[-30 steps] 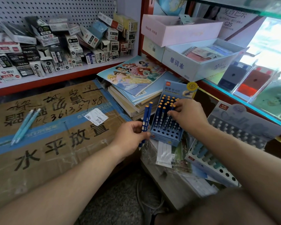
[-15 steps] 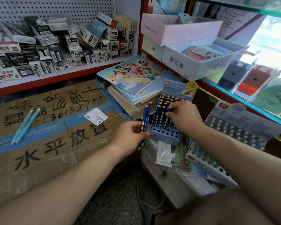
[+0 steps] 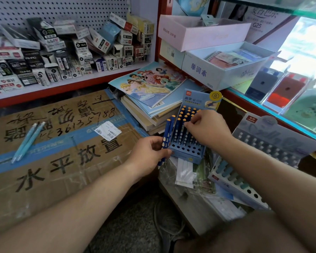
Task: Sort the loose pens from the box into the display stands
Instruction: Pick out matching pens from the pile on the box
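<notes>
The left hand (image 3: pixel 150 154) grips two dark blue pens (image 3: pixel 167 132) with orange tops. Its fingers are curled tight round their lower half. The two pens stand upright, touching the left edge of the blue stand (image 3: pixel 185 152).

The blue stand sits tilted back on a heap of papers and plastic bags (image 3: pixel 186 172), just right of a pile of books (image 3: pixel 150 117). More of the same pens (image 3: pixel 186 112) stand in its back rows, and round holes show in the front rows.

The right hand (image 3: pixel 208 130) reaches over the blue stand from the right. Its fingers (image 3: pixel 189 125) are curled down on the pen tops in the middle rows. I cannot tell if they pinch one, because the hand hides the tips.

Right of the blue stand, a grey stand (image 3: pixel 274 141) leans back. It has grey-blue pens (image 3: pixel 230 172) in its front row and some holes beside them.

Two light blue pens (image 3: pixel 28 141) lie side by side on the big cardboard box (image 3: pixel 62 170) at the left, well apart from both hands. A white label (image 3: pixel 108 130) is stuck on the box.

Behind the box, a shelf (image 3: pixel 71 84) holds many small boxes (image 3: pixel 62 52) in a jumble. A picture book (image 3: pixel 150 83) tops the pile of books. Up and to the right of it are a pink box (image 3: pixel 199 35) and a pale blue box (image 3: pixel 217 73).
</notes>
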The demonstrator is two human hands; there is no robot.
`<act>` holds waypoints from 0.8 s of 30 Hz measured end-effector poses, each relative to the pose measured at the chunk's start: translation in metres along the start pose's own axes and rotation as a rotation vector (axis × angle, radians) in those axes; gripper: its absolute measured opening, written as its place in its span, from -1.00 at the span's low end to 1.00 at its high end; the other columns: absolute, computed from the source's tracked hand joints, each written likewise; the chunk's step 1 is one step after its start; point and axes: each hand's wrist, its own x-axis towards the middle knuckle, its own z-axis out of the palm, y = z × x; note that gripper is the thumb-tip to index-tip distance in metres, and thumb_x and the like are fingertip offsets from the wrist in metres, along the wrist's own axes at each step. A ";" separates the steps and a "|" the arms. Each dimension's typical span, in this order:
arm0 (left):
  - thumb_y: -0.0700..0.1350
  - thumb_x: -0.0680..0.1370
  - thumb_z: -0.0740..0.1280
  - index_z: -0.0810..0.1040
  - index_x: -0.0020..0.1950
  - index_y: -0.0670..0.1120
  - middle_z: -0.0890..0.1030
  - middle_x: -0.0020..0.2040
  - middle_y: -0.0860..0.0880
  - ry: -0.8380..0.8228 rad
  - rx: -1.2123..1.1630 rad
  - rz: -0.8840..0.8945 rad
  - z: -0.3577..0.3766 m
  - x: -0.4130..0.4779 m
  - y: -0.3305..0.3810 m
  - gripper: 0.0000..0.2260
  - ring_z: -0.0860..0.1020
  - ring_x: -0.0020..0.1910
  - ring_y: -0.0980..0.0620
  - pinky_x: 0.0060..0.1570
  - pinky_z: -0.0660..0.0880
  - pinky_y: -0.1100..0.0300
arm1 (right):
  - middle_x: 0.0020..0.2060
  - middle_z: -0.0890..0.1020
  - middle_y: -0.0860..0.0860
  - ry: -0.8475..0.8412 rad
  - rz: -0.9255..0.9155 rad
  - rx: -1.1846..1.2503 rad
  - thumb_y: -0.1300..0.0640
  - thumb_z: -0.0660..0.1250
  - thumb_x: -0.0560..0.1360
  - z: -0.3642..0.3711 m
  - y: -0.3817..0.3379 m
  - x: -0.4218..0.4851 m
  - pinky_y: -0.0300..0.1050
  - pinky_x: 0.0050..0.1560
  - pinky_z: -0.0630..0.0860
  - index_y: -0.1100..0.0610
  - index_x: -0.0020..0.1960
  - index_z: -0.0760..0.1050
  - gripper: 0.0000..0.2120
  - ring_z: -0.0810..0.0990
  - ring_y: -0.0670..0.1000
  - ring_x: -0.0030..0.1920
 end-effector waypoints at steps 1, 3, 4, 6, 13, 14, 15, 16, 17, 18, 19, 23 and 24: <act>-0.24 0.55 0.47 0.67 0.00 0.01 0.73 -0.14 -0.03 -0.009 0.006 0.012 0.001 0.001 0.000 -0.85 0.66 -0.20 0.01 -0.18 0.63 0.14 | -0.23 0.65 -0.07 -0.018 -0.004 0.133 -0.05 0.40 0.55 -0.002 -0.003 -0.002 0.03 -0.06 0.65 -0.01 -0.09 0.63 -0.87 0.64 0.00 -0.12; -0.25 0.55 0.47 0.69 0.03 -0.03 0.73 -0.10 -0.09 -0.031 0.023 0.038 0.005 0.001 0.001 -0.86 0.66 -0.19 -0.03 -0.17 0.63 0.09 | -0.22 0.66 -0.05 -0.045 0.012 0.318 0.02 0.35 0.56 -0.003 -0.009 -0.008 0.08 -0.06 0.67 -0.06 -0.07 0.60 -0.94 0.66 0.02 -0.12; -0.25 0.54 0.47 0.70 0.05 -0.05 0.73 -0.08 -0.09 -0.033 0.030 0.048 0.007 0.002 0.001 -0.86 0.67 -0.16 -0.08 -0.12 0.64 0.03 | -0.20 0.67 -0.03 -0.057 0.020 0.370 0.04 0.34 0.56 -0.004 -0.011 -0.010 0.08 -0.09 0.68 -0.06 -0.06 0.59 -0.94 0.67 0.03 -0.14; -0.27 0.53 0.47 0.69 0.07 -0.07 0.73 -0.05 -0.10 -0.030 0.024 0.055 0.011 0.002 0.002 -0.84 0.68 -0.06 -0.19 -0.02 0.64 -0.09 | -0.17 0.70 0.04 -0.118 0.013 0.483 0.11 0.35 0.58 -0.006 -0.014 -0.015 -0.04 -0.17 0.69 -0.01 -0.06 0.60 -0.92 0.68 0.03 -0.18; -0.23 0.53 0.48 0.69 0.05 0.06 0.73 -0.04 0.04 -0.013 0.046 0.098 0.013 0.001 0.004 -0.80 0.69 -0.04 0.09 0.05 0.64 0.07 | -0.24 0.72 0.09 -0.183 -0.142 0.461 0.11 0.43 0.57 -0.011 -0.006 -0.021 -0.08 -0.14 0.70 0.17 -0.06 0.64 -0.88 0.72 0.01 -0.24; -0.21 0.54 0.48 0.67 0.02 0.10 0.72 -0.07 0.05 0.008 0.059 0.099 0.013 0.001 0.004 -0.79 0.68 -0.07 0.07 0.02 0.65 0.04 | -0.24 0.72 0.10 -0.134 -0.133 0.467 0.12 0.43 0.57 -0.014 -0.004 -0.019 -0.10 -0.15 0.70 0.15 -0.08 0.63 -0.89 0.72 -0.02 -0.26; -0.19 0.54 0.49 0.66 0.01 0.13 0.71 -0.08 0.03 0.034 0.076 0.097 0.013 0.001 0.004 -0.80 0.68 -0.09 0.02 0.01 0.65 0.00 | -0.24 0.72 0.08 -0.070 -0.113 0.458 0.12 0.42 0.58 -0.016 0.000 -0.014 -0.10 -0.15 0.70 0.12 -0.09 0.62 -0.90 0.71 -0.03 -0.26; -0.17 0.54 0.49 0.64 0.02 0.13 0.70 -0.08 -0.02 0.054 0.092 0.091 0.012 0.001 0.004 -0.81 0.68 -0.09 -0.04 0.00 0.64 -0.03 | -0.25 0.71 0.04 0.003 -0.097 0.431 0.10 0.41 0.58 -0.018 0.006 -0.009 -0.06 -0.14 0.70 0.08 -0.09 0.62 -0.91 0.71 -0.02 -0.25; -0.15 0.55 0.49 0.64 0.05 0.11 0.69 -0.07 -0.08 0.065 0.104 0.085 0.012 0.002 0.002 -0.82 0.67 -0.08 -0.09 -0.01 0.64 -0.06 | -0.25 0.71 0.01 0.067 -0.087 0.391 0.07 0.41 0.58 -0.020 0.014 -0.003 0.01 -0.10 0.70 0.03 -0.09 0.62 -0.92 0.71 -0.01 -0.23; -0.14 0.55 0.48 0.64 0.08 0.09 0.68 -0.07 -0.11 0.069 0.117 0.077 0.011 0.002 0.001 -0.83 0.67 -0.08 -0.12 -0.02 0.64 -0.06 | -0.24 0.70 -0.02 0.106 -0.077 0.348 0.04 0.41 0.57 -0.021 0.021 0.001 0.07 -0.07 0.69 0.01 -0.09 0.62 -0.92 0.71 -0.01 -0.19; -0.13 0.55 0.47 0.63 0.10 0.08 0.68 -0.07 -0.10 0.071 0.129 0.070 0.010 0.003 0.000 -0.83 0.67 -0.08 -0.10 -0.02 0.64 -0.05 | -0.23 0.70 -0.04 0.122 -0.066 0.313 0.03 0.41 0.56 -0.021 0.028 0.004 0.11 -0.05 0.68 0.00 -0.08 0.62 -0.93 0.70 -0.01 -0.17; -0.13 0.55 0.48 0.64 0.07 0.10 0.68 -0.12 -0.03 0.087 0.114 0.039 0.010 0.002 -0.004 -0.84 0.68 -0.09 -0.08 0.03 0.64 -0.08 | -0.18 0.69 -0.05 0.093 -0.033 0.233 0.05 0.43 0.55 -0.015 0.040 0.006 0.12 0.01 0.67 -0.01 -0.03 0.61 -0.98 0.69 0.00 -0.11; -0.13 0.55 0.48 0.63 0.05 0.11 0.68 -0.13 -0.02 0.093 0.109 0.032 0.010 0.003 -0.005 -0.84 0.67 -0.10 -0.07 0.03 0.64 -0.09 | -0.17 0.69 -0.06 0.083 -0.029 0.229 0.05 0.43 0.55 -0.014 0.040 0.006 0.12 0.02 0.66 -0.02 -0.03 0.60 -0.97 0.68 0.00 -0.10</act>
